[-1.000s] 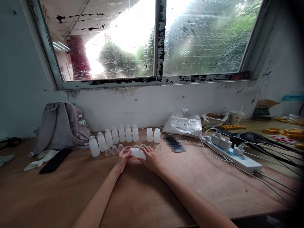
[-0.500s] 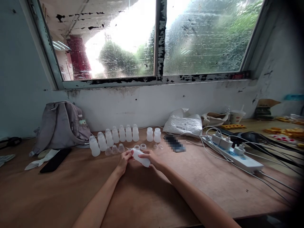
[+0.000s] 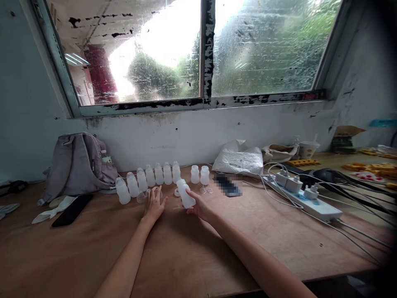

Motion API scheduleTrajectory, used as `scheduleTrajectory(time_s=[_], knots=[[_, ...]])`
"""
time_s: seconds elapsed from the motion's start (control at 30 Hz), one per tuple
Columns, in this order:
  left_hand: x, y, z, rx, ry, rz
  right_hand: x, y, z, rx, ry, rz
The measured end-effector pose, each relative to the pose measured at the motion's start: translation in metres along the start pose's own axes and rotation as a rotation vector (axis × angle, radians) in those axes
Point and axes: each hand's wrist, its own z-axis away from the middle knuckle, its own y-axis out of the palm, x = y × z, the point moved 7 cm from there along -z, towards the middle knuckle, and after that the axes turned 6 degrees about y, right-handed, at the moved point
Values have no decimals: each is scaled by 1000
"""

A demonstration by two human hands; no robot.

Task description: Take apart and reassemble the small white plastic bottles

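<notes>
My right hand (image 3: 198, 207) grips a small translucent white bottle (image 3: 185, 193), tilted with its neck up and to the left, just above the wooden table (image 3: 192, 252). My left hand (image 3: 154, 203) lies flat with its fingers spread, reaching over small clear caps (image 3: 142, 198) in front of a row of several matching bottles (image 3: 150, 176). Two more bottles (image 3: 199, 174) stand apart to the right of that row, with clear rings (image 3: 206, 190) before them.
A grey bag (image 3: 79, 163) and a black phone (image 3: 72, 210) lie at the left. A white plastic bag (image 3: 238, 159), a dark blurred device (image 3: 228, 185) and a white power strip (image 3: 305, 200) with plugs and cables occupy the right. The wall runs behind.
My left hand let go of the bottle and moved left to the caps, opening flat. My right hand raised the bottle from lying sideways to nearly upright.
</notes>
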Motion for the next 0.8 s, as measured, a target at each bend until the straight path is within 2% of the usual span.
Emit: scheduleTrajectory(time_s=[0.07,0.13,0.3,0.5,0.57,0.63,0.7,0.8], knots=[[5,1,3,-16,-3,-139,1,-6,-1,-63,-20,47],[7,5,4,-4,21,-168,1,-10,-2,-103,-42,88],[3,11,2,50,100,-66,1,-12,-4,-92,-73,103],[2,0,0,-22,43,43,-4,-8,-7,-40,-32,84],[5,-5,-1,-118,-41,189,-2,-11,-7,-82,-57,99],[15,-6,-1,-212,-199,424,4,-17,-5,-172,-110,154],[26,2,2,-254,-408,692,11,-24,-1,-264,-152,260],[36,15,9,-292,-646,975,20,-27,2,-309,-181,437]])
